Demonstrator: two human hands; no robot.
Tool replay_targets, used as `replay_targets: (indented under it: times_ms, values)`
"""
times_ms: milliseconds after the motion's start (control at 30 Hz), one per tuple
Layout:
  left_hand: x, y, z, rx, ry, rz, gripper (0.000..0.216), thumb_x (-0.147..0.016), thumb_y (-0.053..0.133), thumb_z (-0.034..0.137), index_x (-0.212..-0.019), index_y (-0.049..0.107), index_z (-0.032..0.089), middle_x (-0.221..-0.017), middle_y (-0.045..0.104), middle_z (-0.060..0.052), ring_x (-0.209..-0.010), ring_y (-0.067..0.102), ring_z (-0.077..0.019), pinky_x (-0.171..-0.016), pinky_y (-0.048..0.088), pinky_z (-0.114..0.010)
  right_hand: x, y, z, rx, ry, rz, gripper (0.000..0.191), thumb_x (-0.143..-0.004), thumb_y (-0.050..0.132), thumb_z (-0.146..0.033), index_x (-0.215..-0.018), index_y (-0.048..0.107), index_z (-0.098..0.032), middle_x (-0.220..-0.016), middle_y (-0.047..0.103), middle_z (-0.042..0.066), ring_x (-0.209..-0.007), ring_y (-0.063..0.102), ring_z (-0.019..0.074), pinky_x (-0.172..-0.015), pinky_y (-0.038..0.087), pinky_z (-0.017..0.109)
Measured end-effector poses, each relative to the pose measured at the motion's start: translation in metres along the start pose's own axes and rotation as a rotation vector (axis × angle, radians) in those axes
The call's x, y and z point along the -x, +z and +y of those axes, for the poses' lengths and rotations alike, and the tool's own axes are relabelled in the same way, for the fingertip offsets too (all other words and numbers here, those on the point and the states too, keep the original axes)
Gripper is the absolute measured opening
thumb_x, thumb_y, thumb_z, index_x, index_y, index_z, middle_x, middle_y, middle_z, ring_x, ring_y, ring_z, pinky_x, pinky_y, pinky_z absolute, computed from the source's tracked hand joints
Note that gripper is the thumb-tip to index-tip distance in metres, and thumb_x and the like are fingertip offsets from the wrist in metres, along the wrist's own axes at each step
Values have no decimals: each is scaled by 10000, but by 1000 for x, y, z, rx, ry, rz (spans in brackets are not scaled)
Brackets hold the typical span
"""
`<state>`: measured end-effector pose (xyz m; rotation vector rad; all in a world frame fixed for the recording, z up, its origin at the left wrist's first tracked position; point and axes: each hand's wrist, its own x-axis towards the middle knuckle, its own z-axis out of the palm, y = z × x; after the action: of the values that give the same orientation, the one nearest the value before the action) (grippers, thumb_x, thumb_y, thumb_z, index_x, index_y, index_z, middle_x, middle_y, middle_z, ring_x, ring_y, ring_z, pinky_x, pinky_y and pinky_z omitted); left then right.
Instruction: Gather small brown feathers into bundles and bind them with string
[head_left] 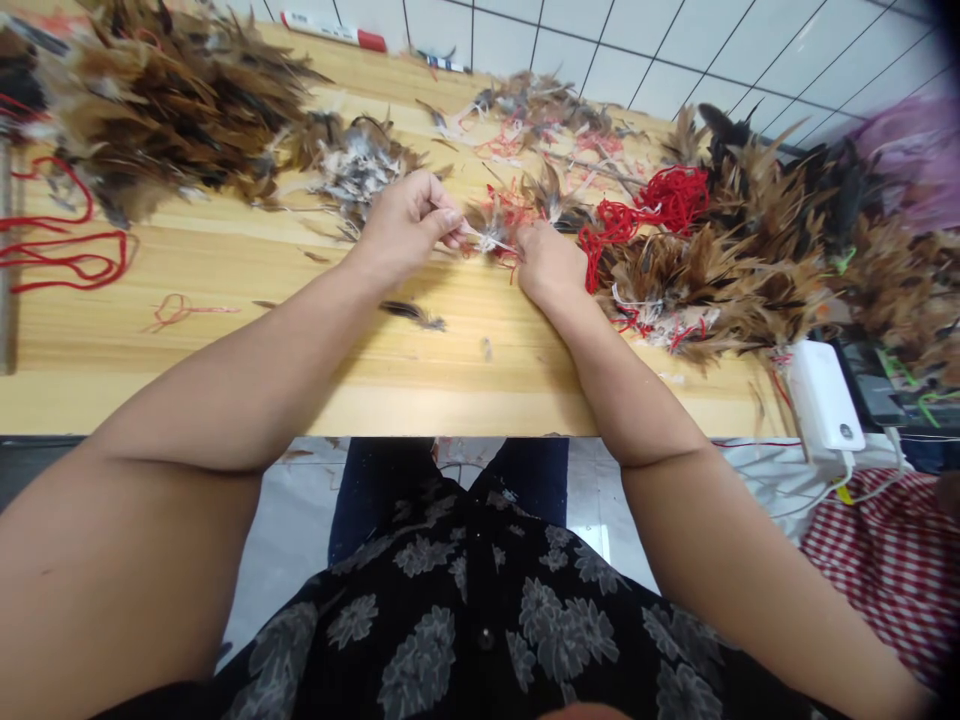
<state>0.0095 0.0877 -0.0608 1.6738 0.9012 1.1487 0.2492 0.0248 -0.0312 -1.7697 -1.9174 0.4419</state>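
White strand [489, 238] pinched by left fingers [448, 218]; right fingers [531, 236]: cannot tell. Tying seems unfinished; brown feathers [739, 275] right of both look tied.

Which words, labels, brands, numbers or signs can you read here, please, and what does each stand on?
No text is readable.
Marker: print on its white barrel, too small and blurred.
White device: a round dark mark, too small to make out.
Blue-and-white item: any marking too blurred.
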Motion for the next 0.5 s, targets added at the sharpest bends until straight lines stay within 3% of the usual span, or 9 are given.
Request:
replay_targets:
  times_ms: [100,167,267,400,467,500]
  values:
    - [-1,1,-2,0,-10,-14,852,-626,898,1109,-940,653,355,-792,739,-54,-1098,784,-446,-1022,593,-787,-3,4,3,-88,38,19,140,-1076,756,-316,-949,754,-257,-897,719,82,-1191,785,315,-1039,634,439]
    - [0,2,-2,14,-20,2,889,-573,905,1126,-901,629,347,-786,738,-53,-983,775,-421,-984,598,-794,-1,3,-2,-77,49,12,126,-1061,755,-250,-935,747,-247,-896,725,87,-1170,789,316,-1060,636,467]
    - [2,-1,-1,14,-30,10,894,-590,897,1129,-911,621,342,-825,763,-53,-929,768,-387,-982,593,-791,5,-5,-14,10,34,-8,142,-1061,680,-138,-1023,775,-236,-1013,798,112,-1187,805,326,-1109,636,516]
    - [3,-7,-3,5,-27,-78,782,-731,873,1062,-1017,668,364,-964,840,-57,-1216,794,-442,-1095,542,-779,8,-15,-20,177,48,-134,243,-1037,625,-73,-1128,779,-237,-1297,846,168,-1269,813,397,-1146,625,620]
    - [3,-7,0,44,-42,-103,791,-697,905,1049,-1009,666,362,-1004,866,-57,-1204,809,-442,-1067,566,-748,4,-14,-15,51,23,-130,119,-1053,680,-159,-1000,728,-254,-1175,842,125,-1268,786,365,-1161,630,564]
    - [4,-5,2,71,-56,-110,808,-673,922,1048,-995,654,357,-998,870,-57,-1166,822,-434,-1034,587,-722,2,-11,-12,-38,3,-120,157,-1074,693,-214,-924,684,-261,-1087,821,98,-1242,768,334,-1164,628,520]
